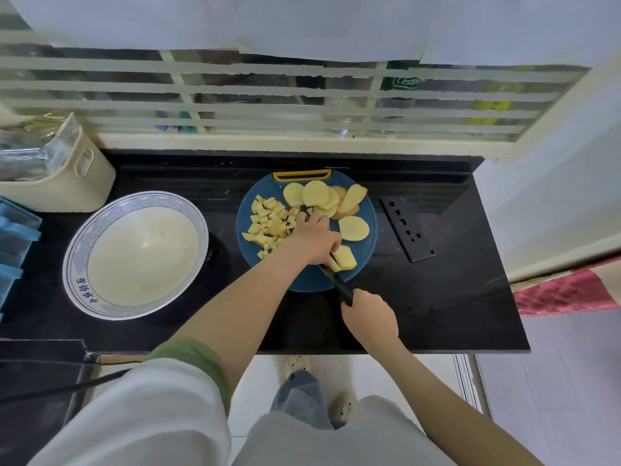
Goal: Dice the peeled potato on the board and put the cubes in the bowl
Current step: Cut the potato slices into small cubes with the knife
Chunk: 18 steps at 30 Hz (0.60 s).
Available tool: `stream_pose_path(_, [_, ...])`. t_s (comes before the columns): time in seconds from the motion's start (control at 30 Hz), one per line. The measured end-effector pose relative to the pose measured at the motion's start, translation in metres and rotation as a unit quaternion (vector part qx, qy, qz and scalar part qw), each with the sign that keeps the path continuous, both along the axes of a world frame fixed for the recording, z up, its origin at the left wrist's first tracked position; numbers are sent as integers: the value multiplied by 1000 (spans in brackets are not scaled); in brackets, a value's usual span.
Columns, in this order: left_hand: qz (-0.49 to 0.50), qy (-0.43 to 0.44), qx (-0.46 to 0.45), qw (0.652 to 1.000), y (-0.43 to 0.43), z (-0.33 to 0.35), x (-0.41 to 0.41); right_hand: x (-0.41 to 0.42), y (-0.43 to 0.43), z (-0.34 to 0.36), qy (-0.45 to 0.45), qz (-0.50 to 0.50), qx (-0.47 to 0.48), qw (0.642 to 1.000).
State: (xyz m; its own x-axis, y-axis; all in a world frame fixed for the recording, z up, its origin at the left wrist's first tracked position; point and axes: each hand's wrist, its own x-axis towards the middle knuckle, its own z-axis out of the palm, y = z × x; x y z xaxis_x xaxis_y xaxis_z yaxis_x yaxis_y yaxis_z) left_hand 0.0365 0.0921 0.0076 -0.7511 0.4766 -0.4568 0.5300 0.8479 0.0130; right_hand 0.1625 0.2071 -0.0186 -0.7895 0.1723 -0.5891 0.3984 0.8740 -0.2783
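A round blue cutting board [371, 237] lies on the black counter. Several potato slices [316, 194] fan across its far side, and one slice [353, 228] lies apart to the right. A pile of potato cubes [268, 222] covers the board's left part. My left hand [314, 238] holds down a stack of slices [344, 257] near the board's front edge, fingers curled on it. My right hand [369, 314] grips the black handle of a knife [334, 280], whose blade sits in that stack. A large white bowl [80, 243] with a blue patterned rim stands empty to the left.
A black knife sheath [407, 228] lies right of the board. A cream basket [67, 183] with packets stands at the back left, blue containers [13, 237] at the left edge. A barred window frame runs behind the counter. The counter's front edge is near my body.
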Motion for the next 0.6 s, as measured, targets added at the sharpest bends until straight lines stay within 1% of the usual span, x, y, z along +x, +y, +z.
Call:
stream_pose_path(0.1, [-38,16,-26,999,5,-5,-2,-2,4,2,-4,21,9,1000])
stream_pose_path(0.23, [-70,53,-86,992,14,-13,-5,0,9,3,-6,36,13,999])
stream_pose_path(0.33, [-71,65,-85,992,18,-19,-7,-1,10,3,-2,40,3,999])
stream_pose_path(0.4, [-62,55,-48,995,19,-18,-8,-3,11,5,-2,30,-13,999])
stream_pose_path(0.47, [-35,48,11,998,20,-11,-11,-3,14,6,-3,13,-29,999])
stream_pose_path(0.53, [21,59,77,995,20,-1,-16,-3,18,5,0,-6,-46,999])
stream_pose_path(0.6, [93,90,149,980,18,10,-22,-3,24,6,9,-39,-69,997])
